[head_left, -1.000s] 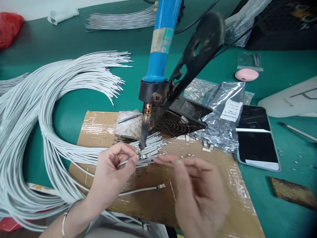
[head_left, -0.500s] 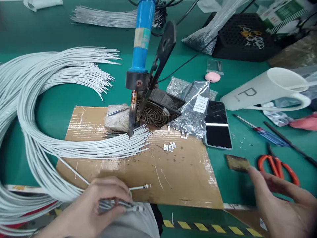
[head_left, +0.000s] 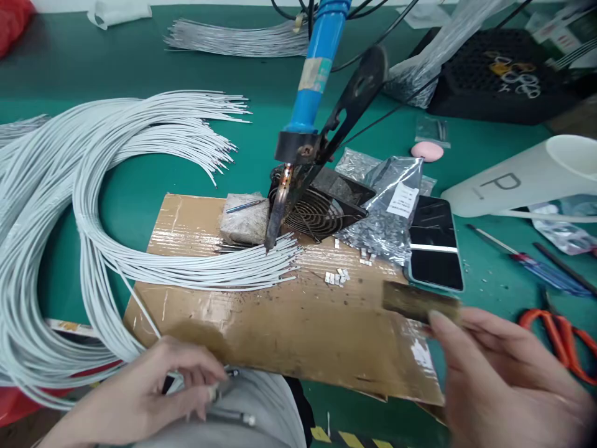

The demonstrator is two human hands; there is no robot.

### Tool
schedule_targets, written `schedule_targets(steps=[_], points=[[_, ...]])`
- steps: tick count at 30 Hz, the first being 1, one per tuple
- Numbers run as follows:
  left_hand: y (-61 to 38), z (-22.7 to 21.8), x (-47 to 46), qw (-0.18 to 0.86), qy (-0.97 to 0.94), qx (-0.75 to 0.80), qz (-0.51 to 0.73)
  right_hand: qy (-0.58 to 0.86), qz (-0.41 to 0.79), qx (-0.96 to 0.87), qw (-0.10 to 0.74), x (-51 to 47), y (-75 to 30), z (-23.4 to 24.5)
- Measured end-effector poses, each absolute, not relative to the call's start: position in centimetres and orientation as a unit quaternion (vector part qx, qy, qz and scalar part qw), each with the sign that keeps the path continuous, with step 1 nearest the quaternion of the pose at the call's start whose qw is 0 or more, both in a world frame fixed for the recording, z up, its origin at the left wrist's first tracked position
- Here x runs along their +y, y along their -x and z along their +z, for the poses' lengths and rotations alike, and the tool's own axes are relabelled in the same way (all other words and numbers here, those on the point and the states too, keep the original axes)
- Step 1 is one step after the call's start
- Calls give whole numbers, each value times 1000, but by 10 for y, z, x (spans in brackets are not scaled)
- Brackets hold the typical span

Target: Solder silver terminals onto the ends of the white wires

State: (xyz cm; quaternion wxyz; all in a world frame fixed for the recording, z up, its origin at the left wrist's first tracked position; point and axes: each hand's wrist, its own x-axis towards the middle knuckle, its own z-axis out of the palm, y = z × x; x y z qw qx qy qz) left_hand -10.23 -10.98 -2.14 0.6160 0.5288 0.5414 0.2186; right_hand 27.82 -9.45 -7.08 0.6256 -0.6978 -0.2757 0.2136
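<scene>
Left hand (head_left: 153, 387) half curled low at the near side, any hold too blurred to tell; right hand (head_left: 504, 373) closed in a pinch. On green bench (head_left: 261, 152): white cable bundle (head_left: 86, 205), probably soft and springy; cardboard (head_left: 280, 339). Above cardboard's right edge: brown block (head_left: 403, 302), gripped by right hand at one end, probably light and stiff, best held there. On cardboard: white pieces (head_left: 336, 277), clustered, likely best picked singly.

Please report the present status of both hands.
Left hand at cable ends, grip unclear. Right hand holding brown block. Possible obstacles: soldering iron above white cables, scissors beside right hand.
</scene>
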Motion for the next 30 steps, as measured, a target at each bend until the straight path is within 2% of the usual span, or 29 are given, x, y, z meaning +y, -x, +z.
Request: schedule_targets(steps=[2, 6, 14, 17, 22, 26, 30], points=[[89, -9, -88, 609, -508, 563, 231, 710, 262, -276, 592, -78, -230, -57], [59, -4, -45, 495, -523, 610, 331, 647, 342, -373, 571, -50, -170, -51], [21, -19, -15, 543, -459, 608, 354, 585, 430, -406, 555, -32, -131, -51], [18, -18, -13, 483, -492, 600, 406, 593, 407, -420, 553, -36, -126, -51], [23, -21, -19, 409, -568, 564, 437, 614, 298, -502, 531, -51, -123, -56], [25, -26, -22, 378, -603, 551, 436, 593, 224, -570, 522, -51, -123, -53], [22, -27, -20, 374, -586, 600, 397, 614, 194, -579, 500, -43, -122, -49]])
